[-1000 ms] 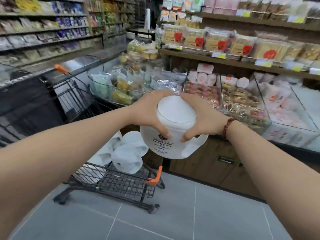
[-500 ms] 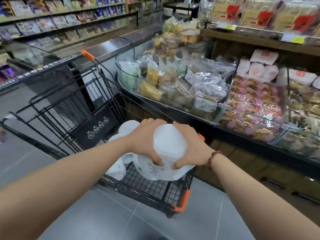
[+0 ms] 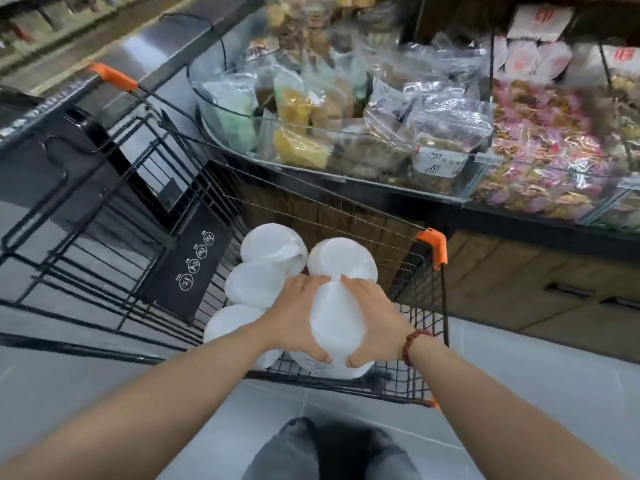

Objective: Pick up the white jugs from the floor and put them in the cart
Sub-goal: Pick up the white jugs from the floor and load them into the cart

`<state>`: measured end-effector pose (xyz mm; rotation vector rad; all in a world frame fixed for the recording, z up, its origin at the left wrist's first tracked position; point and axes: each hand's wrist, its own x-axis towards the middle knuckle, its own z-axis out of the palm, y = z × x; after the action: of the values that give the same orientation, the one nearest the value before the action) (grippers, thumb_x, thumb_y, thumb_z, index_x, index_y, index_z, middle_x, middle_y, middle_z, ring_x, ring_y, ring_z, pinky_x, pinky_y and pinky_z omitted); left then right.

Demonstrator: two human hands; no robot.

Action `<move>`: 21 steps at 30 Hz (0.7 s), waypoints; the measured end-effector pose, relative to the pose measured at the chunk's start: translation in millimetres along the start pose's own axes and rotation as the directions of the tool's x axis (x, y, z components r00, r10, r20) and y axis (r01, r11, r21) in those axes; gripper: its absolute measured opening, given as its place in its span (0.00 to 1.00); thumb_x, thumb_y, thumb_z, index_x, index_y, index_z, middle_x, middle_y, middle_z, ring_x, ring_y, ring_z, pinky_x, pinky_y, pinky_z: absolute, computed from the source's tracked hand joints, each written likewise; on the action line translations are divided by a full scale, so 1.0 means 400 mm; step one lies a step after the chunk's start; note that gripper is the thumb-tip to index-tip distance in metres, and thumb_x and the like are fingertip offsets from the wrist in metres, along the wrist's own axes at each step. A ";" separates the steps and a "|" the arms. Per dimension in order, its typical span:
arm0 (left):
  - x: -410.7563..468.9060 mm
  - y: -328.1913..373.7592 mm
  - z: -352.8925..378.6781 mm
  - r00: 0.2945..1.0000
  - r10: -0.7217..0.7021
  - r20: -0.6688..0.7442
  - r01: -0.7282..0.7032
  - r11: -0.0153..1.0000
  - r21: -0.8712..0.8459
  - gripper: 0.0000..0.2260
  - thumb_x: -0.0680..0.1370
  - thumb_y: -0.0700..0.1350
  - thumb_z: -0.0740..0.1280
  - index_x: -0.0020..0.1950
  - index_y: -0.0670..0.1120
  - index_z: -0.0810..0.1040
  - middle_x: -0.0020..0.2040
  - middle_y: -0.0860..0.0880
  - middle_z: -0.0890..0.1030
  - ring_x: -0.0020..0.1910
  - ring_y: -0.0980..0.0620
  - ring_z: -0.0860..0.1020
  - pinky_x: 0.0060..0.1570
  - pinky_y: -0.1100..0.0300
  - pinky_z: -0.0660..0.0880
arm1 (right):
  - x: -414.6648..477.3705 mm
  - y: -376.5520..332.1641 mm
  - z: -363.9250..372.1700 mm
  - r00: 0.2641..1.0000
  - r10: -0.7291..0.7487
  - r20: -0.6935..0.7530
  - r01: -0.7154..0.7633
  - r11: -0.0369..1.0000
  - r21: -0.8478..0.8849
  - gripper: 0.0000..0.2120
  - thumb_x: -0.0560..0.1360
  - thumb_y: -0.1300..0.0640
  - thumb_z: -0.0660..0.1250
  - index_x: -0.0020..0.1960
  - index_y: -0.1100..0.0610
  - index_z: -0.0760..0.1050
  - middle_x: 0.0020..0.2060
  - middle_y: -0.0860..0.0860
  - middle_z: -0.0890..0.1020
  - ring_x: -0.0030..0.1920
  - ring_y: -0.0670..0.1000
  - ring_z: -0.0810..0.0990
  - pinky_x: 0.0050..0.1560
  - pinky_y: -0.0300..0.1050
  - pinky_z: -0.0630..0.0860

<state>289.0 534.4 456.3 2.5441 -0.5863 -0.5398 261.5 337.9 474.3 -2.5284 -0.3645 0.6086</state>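
left grip and right grip clasp the white jug between them, low in the cart; released crooked, it may tip against the other jugs just beyond the grip.

Head-worn view, steeply down, close over cart

The left hand and right hand cover the sides of the white jug gripped between them. The label under the thumbs is too small to read. The left wrist hides part of another jug in the cart, whose frame runs off the left edge. Beyond the fingertips, the tag on the glass bin is illegible. Far left, the shelves blur. Below the forearms, the legs are cut off.
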 end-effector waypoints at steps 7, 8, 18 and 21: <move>0.007 -0.096 0.065 0.992 -0.008 0.123 0.009 1.000 -0.009 0.59 0.52 0.61 0.79 0.75 0.53 0.50 0.61 0.54 0.58 0.62 0.52 0.57 0.64 0.56 0.63 | 0.046 -0.012 0.114 0.995 0.096 0.011 -0.096 0.995 -0.015 0.64 0.55 0.45 0.79 0.77 0.51 0.40 0.73 0.49 0.52 0.73 0.53 0.52 0.73 0.51 0.57; 0.013 -0.106 0.073 0.992 -0.019 0.124 0.021 1.000 -0.018 0.59 0.51 0.61 0.79 0.75 0.53 0.50 0.61 0.53 0.59 0.62 0.52 0.57 0.63 0.57 0.63 | 0.054 -0.010 0.118 0.996 0.092 0.009 -0.092 0.995 -0.023 0.64 0.55 0.45 0.79 0.77 0.52 0.41 0.73 0.50 0.52 0.73 0.53 0.53 0.73 0.51 0.56; 0.047 -0.148 0.164 0.987 -0.058 0.149 0.066 0.996 -0.051 0.60 0.49 0.62 0.77 0.74 0.58 0.48 0.60 0.52 0.61 0.61 0.51 0.59 0.61 0.56 0.66 | 0.091 0.039 0.184 0.998 0.058 0.000 -0.057 0.996 -0.067 0.62 0.57 0.44 0.78 0.77 0.53 0.41 0.72 0.50 0.55 0.71 0.52 0.55 0.71 0.47 0.56; 0.053 -0.170 0.201 0.982 -0.089 0.168 0.098 0.994 -0.045 0.60 0.48 0.60 0.76 0.73 0.58 0.47 0.62 0.52 0.59 0.64 0.50 0.57 0.65 0.58 0.61 | 0.101 0.050 0.219 0.999 0.035 -0.001 -0.035 0.993 -0.111 0.61 0.58 0.41 0.77 0.77 0.53 0.41 0.73 0.52 0.54 0.72 0.53 0.53 0.71 0.47 0.52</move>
<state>289.7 549.8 350.1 2.5014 -0.5039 -0.7964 256.7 372.2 382.0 -2.6455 -0.3635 0.6185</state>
